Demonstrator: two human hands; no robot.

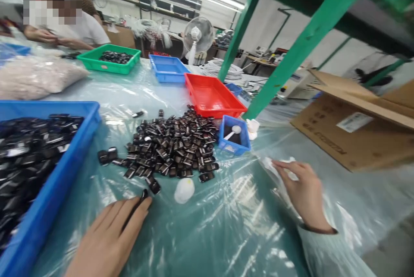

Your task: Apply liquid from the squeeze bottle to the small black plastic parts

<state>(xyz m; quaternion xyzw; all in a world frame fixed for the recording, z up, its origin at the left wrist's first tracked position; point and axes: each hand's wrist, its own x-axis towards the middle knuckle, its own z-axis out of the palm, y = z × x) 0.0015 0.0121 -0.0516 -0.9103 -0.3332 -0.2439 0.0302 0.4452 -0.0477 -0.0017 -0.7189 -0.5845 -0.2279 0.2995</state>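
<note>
My left hand (111, 231) is closed at the lower left, with a small black plastic part (144, 193) between thumb and fingers. Just beyond it lies a heap of small glossy black-and-brown plastic parts (171, 143) on the film-covered table. A small white translucent round cup or lid (184, 190) rests in front of the heap. Over at the right, my right hand (300, 188) pinches a thin, white, crumpled piece (270, 165), blurred and partly under the fingers; its exact kind I cannot tell.
Left stands a blue crate (69, 169) of black parts. Behind the heap are a red tray (213, 96), a blue tray (170, 69) and a green tray (124, 67). A small blue bin (234, 145) holds a white spoon (233, 132). Right: green post (291, 61), cardboard box (352, 126). A person (71, 31) sits opposite.
</note>
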